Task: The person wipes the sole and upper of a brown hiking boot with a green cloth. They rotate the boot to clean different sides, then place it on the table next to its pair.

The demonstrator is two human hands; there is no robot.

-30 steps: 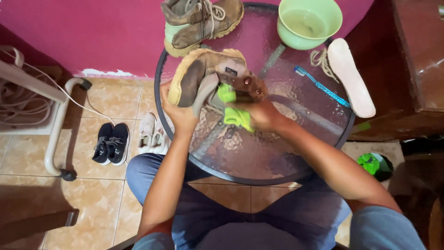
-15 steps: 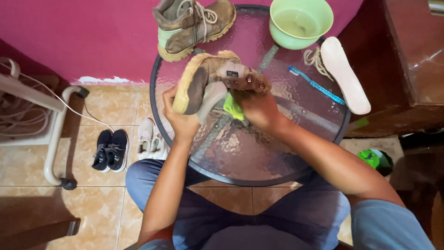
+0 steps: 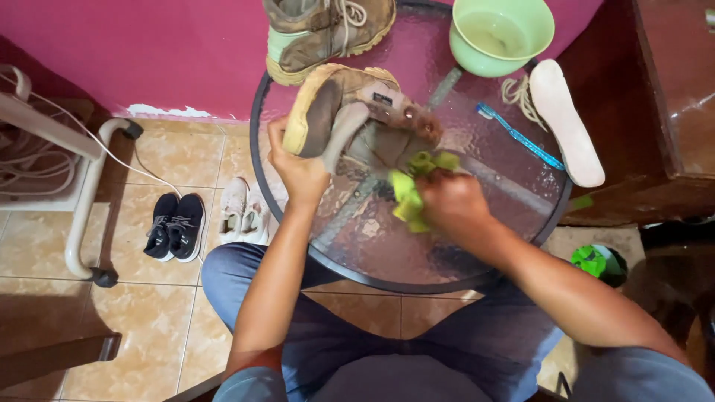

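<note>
A worn tan boot (image 3: 350, 119) lies on its side on the round glass table (image 3: 387, 246). My left hand (image 3: 298, 167) grips it at the sole and tongue. My right hand (image 3: 450, 205) is closed on a crumpled green cloth (image 3: 411, 192), pressed against the boot's side near the ankle. A second tan boot (image 3: 328, 30) stands at the table's far edge.
A green bowl of water (image 3: 500, 33), a blue toothbrush (image 3: 519, 136), a white insole (image 3: 566, 123) and a lace lie on the table's right part. Black sneakers (image 3: 173, 225) and white sneakers (image 3: 244, 211) sit on the tiled floor at left. A dark wooden cabinet (image 3: 670, 112) stands at right.
My right hand with the green cloth has slid down and back along the boot's side. The left hand keeps its hold on the boot.
</note>
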